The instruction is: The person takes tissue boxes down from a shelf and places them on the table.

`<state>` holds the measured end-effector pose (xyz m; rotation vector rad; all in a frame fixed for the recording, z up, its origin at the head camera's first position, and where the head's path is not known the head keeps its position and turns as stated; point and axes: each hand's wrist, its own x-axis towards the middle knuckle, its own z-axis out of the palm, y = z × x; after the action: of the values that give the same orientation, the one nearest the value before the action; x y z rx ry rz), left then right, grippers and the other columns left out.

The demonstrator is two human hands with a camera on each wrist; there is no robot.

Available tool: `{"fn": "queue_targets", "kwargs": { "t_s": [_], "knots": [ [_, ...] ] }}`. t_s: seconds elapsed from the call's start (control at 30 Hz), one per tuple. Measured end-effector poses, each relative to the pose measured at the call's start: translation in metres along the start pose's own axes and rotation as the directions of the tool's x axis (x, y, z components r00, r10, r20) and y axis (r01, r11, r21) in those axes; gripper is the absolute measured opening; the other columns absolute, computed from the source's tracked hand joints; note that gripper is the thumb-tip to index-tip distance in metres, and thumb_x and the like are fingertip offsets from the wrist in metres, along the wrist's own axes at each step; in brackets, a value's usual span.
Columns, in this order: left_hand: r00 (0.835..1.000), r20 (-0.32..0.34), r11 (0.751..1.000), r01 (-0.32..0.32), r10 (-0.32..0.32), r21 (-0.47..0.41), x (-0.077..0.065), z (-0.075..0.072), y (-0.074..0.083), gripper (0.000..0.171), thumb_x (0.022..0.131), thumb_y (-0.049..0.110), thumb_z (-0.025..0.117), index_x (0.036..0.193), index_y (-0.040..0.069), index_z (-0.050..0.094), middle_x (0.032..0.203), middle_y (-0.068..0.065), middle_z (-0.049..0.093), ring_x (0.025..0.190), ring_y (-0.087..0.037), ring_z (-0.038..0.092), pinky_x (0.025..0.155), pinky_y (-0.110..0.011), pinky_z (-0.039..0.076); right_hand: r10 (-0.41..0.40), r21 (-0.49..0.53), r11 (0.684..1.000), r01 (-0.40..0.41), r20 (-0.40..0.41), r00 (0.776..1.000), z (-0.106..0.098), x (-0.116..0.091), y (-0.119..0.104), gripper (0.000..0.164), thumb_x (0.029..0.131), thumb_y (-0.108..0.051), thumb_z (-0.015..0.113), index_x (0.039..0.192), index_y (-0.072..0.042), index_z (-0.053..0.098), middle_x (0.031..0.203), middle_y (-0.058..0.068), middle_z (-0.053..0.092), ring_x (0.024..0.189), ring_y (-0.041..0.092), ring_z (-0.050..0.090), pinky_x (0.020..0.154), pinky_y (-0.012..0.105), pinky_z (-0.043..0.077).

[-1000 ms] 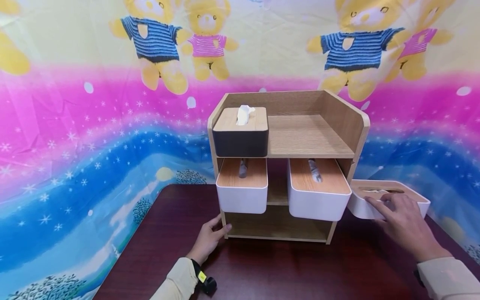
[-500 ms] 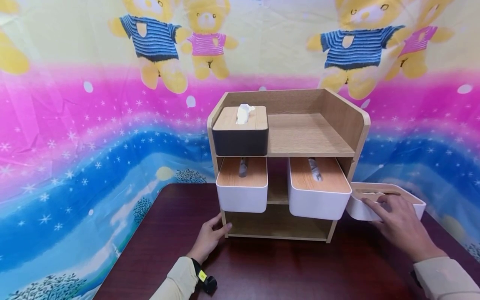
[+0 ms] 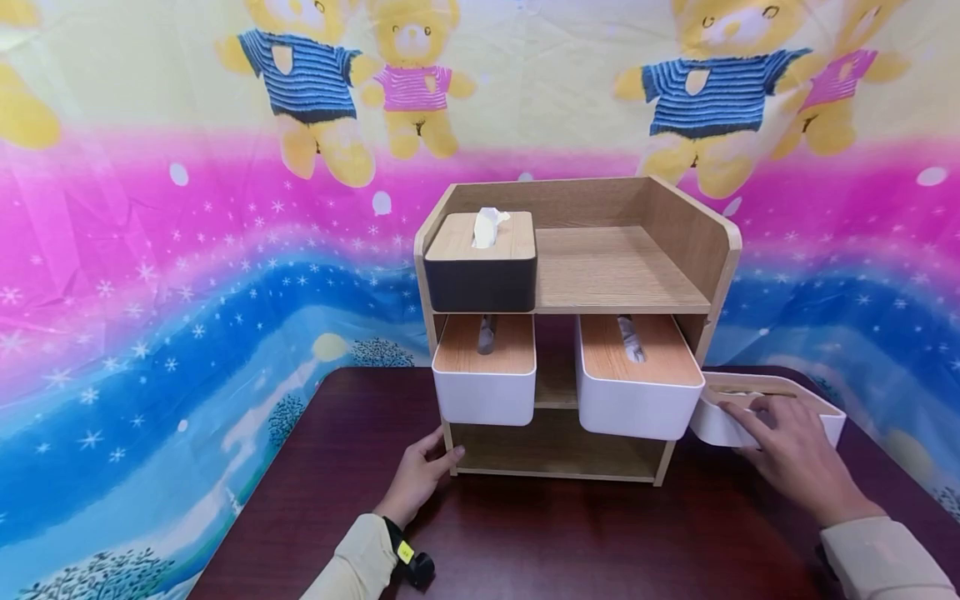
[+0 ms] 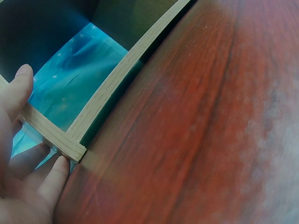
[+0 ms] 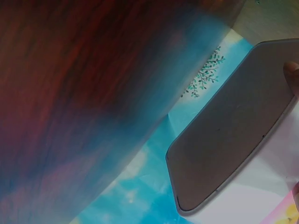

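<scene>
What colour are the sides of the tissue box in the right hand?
White; the sides of that tissue box show best in the head view.

L sleeve (image 3: 348,560): long, pale cream/beige fabric, plain, cuff at wrist; toward worktop's (image 3: 570,542) left edge.
L strap (image 3: 393,535): blk, narrow, round wrist just past cuff, hand side.
L tag (image 3: 405,552): sm., bright yel., approx. rect., dark mark on it, too tiny to read.
L wrist cam (image 3: 422,571): blk, rounded housing, by tag.
R sleeve (image 3: 888,557): long, beige, similar cloth, plain; toward worktop's right edge.
R strap (image 3: 825,557): dark, only part visible by cuff, rest hidden.
L hand (image 3: 417,482) & R hand (image 3: 798,457): bare.
</scene>
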<state>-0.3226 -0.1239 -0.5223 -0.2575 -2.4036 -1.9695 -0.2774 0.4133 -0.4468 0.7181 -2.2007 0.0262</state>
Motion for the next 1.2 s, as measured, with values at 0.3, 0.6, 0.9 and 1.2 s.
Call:
{"fn": "queue_targets", "kwargs": {
  "t_s": [0.3,0.6,0.9,1.2],
  "knots": [
    [1.000,-0.001,1.000,-0.002,0.002,0.005,-0.0004,0.0003,0.0014,0.067,0.088,0.036,0.073,0.146,0.016,0.046,0.143,-0.009,0.049,0.124,-0.027,0.051,0.099,-0.045,0.044,0.025,-0.003,1.000,-0.025,0.034,0.999,0.0034,-0.0042,-0.0018,0.074,0.095,-0.068,0.018,0.129,-0.019,0.061,0.097,0.019,0.051,0.090,0.039,0.047,0.075,0.061,0.038],
    [1.000,0.005,1.000,-0.007,0.007,-0.004,-0.0001,0.0002,0.0019,0.067,0.088,0.035,0.073,0.146,0.015,0.046,0.143,-0.009,0.049,0.124,-0.027,0.051,0.099,-0.044,0.044,0.031,0.013,0.999,-0.032,0.034,0.999,0.0056,-0.0050,-0.0067,0.074,0.095,-0.068,0.019,0.126,-0.017,0.063,0.097,0.018,0.051,0.090,0.038,0.048,0.076,0.060,0.038],
    [1.000,0.004,1.000,0.003,-0.003,0.018,0.0013,0.0001,-0.0007,0.067,0.088,0.036,0.072,0.147,0.016,0.045,0.144,-0.008,0.048,0.128,-0.027,0.047,0.101,-0.046,0.042,0.022,0.015,1.000,-0.022,0.033,0.999,0.0075,-0.0061,-0.0066,0.075,0.094,-0.068,0.020,0.126,-0.016,0.063,0.097,0.017,0.050,0.089,0.038,0.048,0.074,0.060,0.039],
    [1.000,0.006,1.000,0.007,-0.007,0.005,0.0018,-0.0003,-0.0032,0.066,0.088,0.036,0.072,0.146,0.017,0.046,0.144,-0.010,0.048,0.125,-0.028,0.051,0.099,-0.045,0.044,0.002,0.026,1.000,-0.003,0.035,0.999,0.0098,-0.0063,-0.0044,0.074,0.094,-0.067,0.020,0.125,-0.016,0.064,0.096,0.019,0.051,0.088,0.038,0.049,0.072,0.058,0.040]
  ]
}}
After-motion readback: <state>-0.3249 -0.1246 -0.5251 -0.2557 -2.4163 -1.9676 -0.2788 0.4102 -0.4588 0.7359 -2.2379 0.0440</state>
